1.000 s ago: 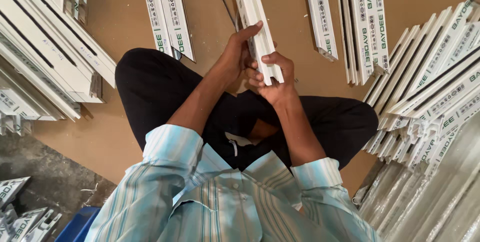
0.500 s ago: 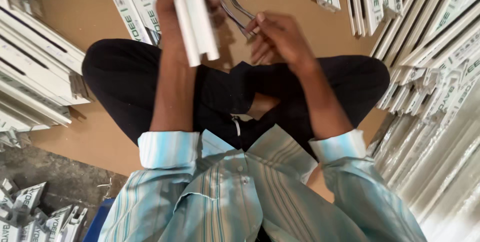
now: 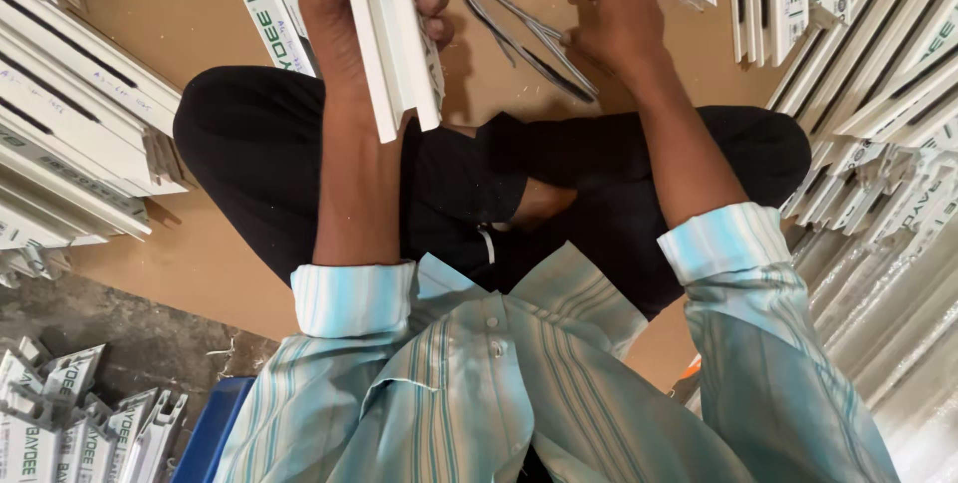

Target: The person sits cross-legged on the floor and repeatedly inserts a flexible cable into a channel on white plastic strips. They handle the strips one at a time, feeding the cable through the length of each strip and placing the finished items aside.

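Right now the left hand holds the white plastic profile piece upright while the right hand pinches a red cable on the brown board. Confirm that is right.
Not quite: the colour is wrong. In the head view the right hand pinches thin grey strips, not a red cable, on the brown board. The rest stands: the left hand holds the white plastic profile piece upright.

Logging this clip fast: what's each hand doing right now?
Left hand: closed around a white profile piece, held up off the floor.
Right hand: fingers pinched on thin grey strips lying on the board.
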